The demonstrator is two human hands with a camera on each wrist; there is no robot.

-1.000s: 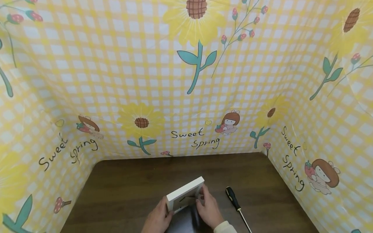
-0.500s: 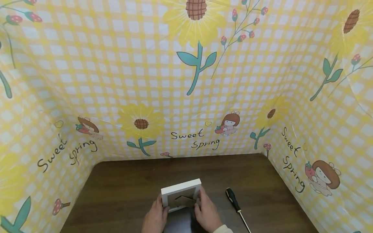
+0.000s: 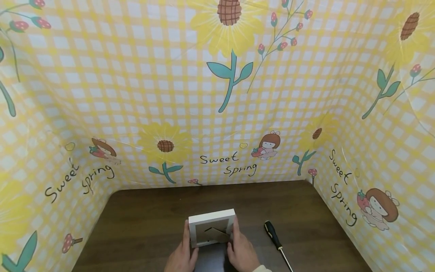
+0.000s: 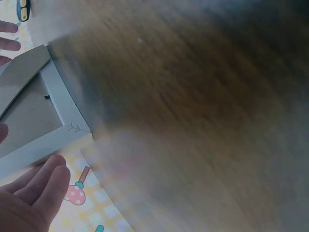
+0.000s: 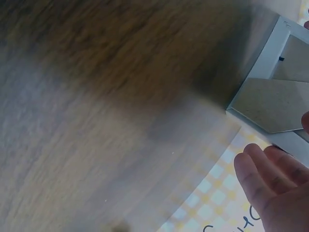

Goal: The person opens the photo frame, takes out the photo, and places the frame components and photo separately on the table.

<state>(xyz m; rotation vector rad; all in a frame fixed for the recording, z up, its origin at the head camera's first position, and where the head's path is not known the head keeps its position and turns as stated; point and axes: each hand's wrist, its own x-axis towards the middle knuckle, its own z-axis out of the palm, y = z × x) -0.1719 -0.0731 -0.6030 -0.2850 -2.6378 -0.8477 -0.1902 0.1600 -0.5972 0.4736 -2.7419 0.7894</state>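
Observation:
A white picture frame [image 3: 212, 216] stands tilted between the two hands in the head view. Its brown backing board and stand flap [image 5: 275, 104] face the person, and the front is hidden. Along the frame's left side lie the straight fingers of my left hand [image 3: 181, 254], its thumb near the lower left corner. My right hand [image 3: 242, 252] flanks the other side with extended fingers, thumb by the lower right corner. Both wrist views show straight fingers beside the frame's outer edge. How firmly either thumb touches the frame I cannot tell.
A screwdriver [image 3: 273, 235] with a black and yellow handle lies on the dark wooden table [image 3: 146, 215], right of the hands. Yellow checked cloth [image 3: 217, 124] with printed flowers and lettering walls the table at the back and both sides.
The frame has turned from a slant to nearly square with the person. Fingers of both hands have straightened along its sides. The screwdriver lies where it was.

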